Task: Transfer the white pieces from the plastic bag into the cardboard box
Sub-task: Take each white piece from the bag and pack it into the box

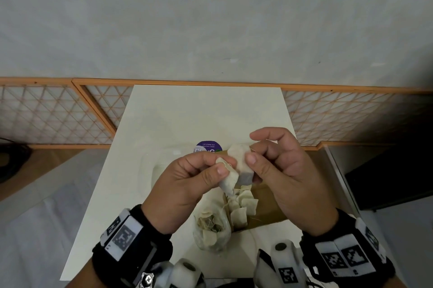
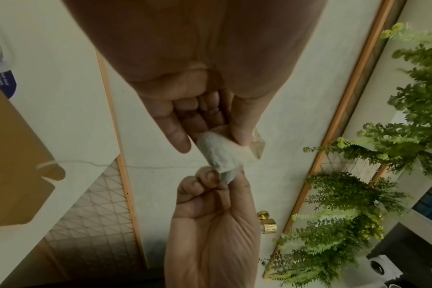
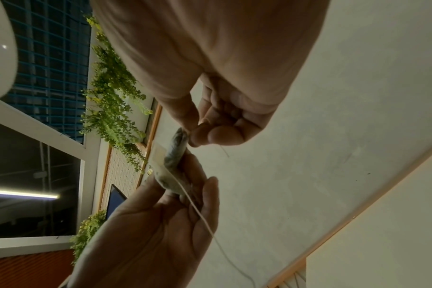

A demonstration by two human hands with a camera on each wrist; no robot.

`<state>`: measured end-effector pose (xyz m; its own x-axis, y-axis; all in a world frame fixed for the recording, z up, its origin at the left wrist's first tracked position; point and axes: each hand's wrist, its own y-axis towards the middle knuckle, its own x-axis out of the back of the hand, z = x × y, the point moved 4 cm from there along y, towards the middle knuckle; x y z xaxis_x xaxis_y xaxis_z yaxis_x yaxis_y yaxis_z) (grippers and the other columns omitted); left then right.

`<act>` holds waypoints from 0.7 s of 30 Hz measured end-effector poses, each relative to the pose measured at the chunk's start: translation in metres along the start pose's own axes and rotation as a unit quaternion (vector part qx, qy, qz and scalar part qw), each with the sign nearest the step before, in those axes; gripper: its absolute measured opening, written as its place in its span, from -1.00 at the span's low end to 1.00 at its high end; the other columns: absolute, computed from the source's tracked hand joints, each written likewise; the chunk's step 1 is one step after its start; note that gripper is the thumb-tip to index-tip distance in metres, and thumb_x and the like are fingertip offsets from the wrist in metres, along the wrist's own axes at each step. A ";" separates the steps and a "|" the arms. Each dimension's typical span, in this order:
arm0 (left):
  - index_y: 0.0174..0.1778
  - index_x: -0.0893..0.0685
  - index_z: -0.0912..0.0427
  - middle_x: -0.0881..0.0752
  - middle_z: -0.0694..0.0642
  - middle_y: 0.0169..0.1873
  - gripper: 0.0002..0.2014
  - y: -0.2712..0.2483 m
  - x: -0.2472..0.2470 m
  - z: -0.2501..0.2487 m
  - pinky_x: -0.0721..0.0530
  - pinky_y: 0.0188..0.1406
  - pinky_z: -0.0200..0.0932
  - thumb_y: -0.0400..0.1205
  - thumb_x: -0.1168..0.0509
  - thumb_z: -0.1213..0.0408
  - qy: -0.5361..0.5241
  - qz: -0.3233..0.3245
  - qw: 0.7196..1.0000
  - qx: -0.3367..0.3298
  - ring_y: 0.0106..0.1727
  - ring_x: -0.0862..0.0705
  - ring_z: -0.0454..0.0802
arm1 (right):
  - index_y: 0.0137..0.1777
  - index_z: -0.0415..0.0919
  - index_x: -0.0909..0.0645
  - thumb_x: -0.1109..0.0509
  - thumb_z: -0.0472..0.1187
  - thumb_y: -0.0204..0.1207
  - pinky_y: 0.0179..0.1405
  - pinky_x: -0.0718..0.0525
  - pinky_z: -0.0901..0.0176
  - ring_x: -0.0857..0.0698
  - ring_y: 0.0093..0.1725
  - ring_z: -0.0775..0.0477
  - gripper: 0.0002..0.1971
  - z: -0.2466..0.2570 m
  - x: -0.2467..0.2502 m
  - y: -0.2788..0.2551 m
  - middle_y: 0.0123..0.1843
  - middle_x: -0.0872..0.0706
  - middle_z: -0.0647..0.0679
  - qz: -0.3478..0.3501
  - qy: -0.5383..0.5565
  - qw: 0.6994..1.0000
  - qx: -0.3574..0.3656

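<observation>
- left hand (image 1: 187,184): raised above the table (image 1: 164,123), thumb and index finger pinching the lower white piece (image 1: 228,181); remaining fingers curled toward the palm.
- right hand (image 1: 285,170): raised just beside the left hand, thumb and fingertips pinching the upper white piece (image 1: 241,158); index finger arched above it.
- the two white pieces touch each other between the hands, held in the air over the box and bag.
- string (image 3: 200,214): thin, pale, running from the held pieces across the left palm and trailing downward in the right wrist view.
- cardboard box (image 1: 267,205): open, resting on the table below the hands, at the right side; several white pieces (image 1: 243,203) lie inside it.
- plastic bag (image 1: 210,231): clear, resting on the table touching the box's left near corner; it holds more white pieces and tangled string.
- purple round label (image 1: 208,147): partly visible on the table beyond the hands; text too small to read in full.
- wrist bands (image 1: 121,233): black with white marker tags, one on each wrist.
- wooden lattice panel (image 1: 54,114): runs along the wall behind the table.
</observation>
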<state>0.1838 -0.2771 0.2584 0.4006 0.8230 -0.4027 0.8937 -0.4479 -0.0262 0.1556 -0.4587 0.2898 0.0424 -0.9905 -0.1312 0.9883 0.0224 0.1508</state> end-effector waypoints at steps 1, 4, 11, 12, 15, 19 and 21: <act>0.00 -0.89 0.13 -0.84 0.10 -0.22 -0.59 0.000 -0.001 -0.001 -0.72 0.15 -0.04 0.42 -0.66 -0.11 -0.002 0.001 1.000 -0.004 -0.12 -0.80 0.02 | 0.33 -0.22 -0.56 -0.44 -0.37 0.69 -0.22 -0.73 0.15 -0.65 -0.23 -0.17 -0.74 0.000 0.001 0.000 -0.16 -0.66 -0.39 -0.003 -0.018 1.000 0.008; 0.05 -0.85 0.16 -0.85 0.13 -0.17 -0.65 0.000 -0.005 -0.005 -0.66 0.35 0.27 0.53 -0.59 -0.03 0.003 0.000 1.000 -0.023 -0.01 -0.79 0.13 | 0.36 -0.19 -0.55 -0.45 -0.38 0.68 -0.15 -0.74 -0.05 -0.70 -0.19 -0.32 -0.70 -0.001 0.001 -0.001 -0.12 -0.76 -0.30 0.010 -0.056 0.998 0.028; 0.19 -0.84 0.06 -0.70 0.37 0.00 -0.71 0.010 -0.009 -0.003 -0.59 0.31 0.19 0.54 -0.50 0.23 -0.004 -0.029 0.999 -0.032 0.13 -0.66 0.26 | 0.41 -0.17 -0.55 -0.43 -0.40 0.69 -0.03 -0.81 -0.31 -0.77 -0.10 -0.45 -0.66 0.000 -0.002 -0.002 -0.08 -0.85 -0.21 0.014 -0.070 0.997 0.032; 0.28 -0.80 0.06 -0.64 0.35 -0.05 -0.63 0.011 -0.009 -0.002 -0.58 0.32 0.23 0.53 -0.51 0.24 -0.015 -0.034 0.999 -0.031 0.12 -0.63 0.26 | 0.38 -0.18 -0.57 -0.43 -0.36 0.69 -0.04 -0.83 -0.30 -0.78 -0.10 -0.43 -0.70 0.000 -0.001 -0.002 -0.08 -0.86 -0.22 0.011 -0.076 0.997 0.028; 0.36 -0.77 0.07 -0.59 0.41 -0.09 -0.56 0.012 -0.006 -0.001 -0.60 0.33 0.28 0.53 -0.53 0.27 -0.008 -0.033 0.999 -0.024 0.12 -0.63 0.27 | 0.27 -0.18 -0.65 -0.42 -0.27 0.68 -0.11 -0.82 0.04 -0.79 -0.19 -0.20 -0.80 0.002 0.005 -0.002 -0.11 -0.87 -0.21 -0.004 -0.106 0.994 0.025; 0.32 -0.81 0.10 -0.59 0.60 -0.01 -0.65 0.011 -0.001 -0.001 -0.71 0.16 -0.11 0.59 -0.48 0.30 0.073 -0.038 0.996 -0.012 0.06 -0.68 0.18 | 0.22 -0.17 -0.67 -0.40 -0.26 0.70 -0.09 -0.79 0.10 -0.79 -0.21 -0.12 -0.86 0.004 0.013 0.002 -0.02 -0.90 -0.12 -0.017 -0.146 0.988 0.042; 0.29 -0.82 0.10 -0.53 0.60 -0.02 -0.66 0.010 -0.003 0.000 -0.68 0.08 -0.15 0.57 -0.51 0.23 0.100 -0.027 0.995 -0.008 0.02 -0.61 0.20 | 0.22 -0.16 -0.67 -0.39 -0.28 0.72 -0.08 -0.79 0.04 -0.78 -0.20 -0.16 -0.87 0.003 0.016 0.006 -0.02 -0.89 -0.10 -0.019 -0.160 0.986 0.053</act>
<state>0.1915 -0.2838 0.2591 0.3837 0.8992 -0.2105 0.9170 -0.3979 -0.0283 0.1617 -0.4752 0.2912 -0.0596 -0.9830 0.1739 0.9666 -0.0134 0.2559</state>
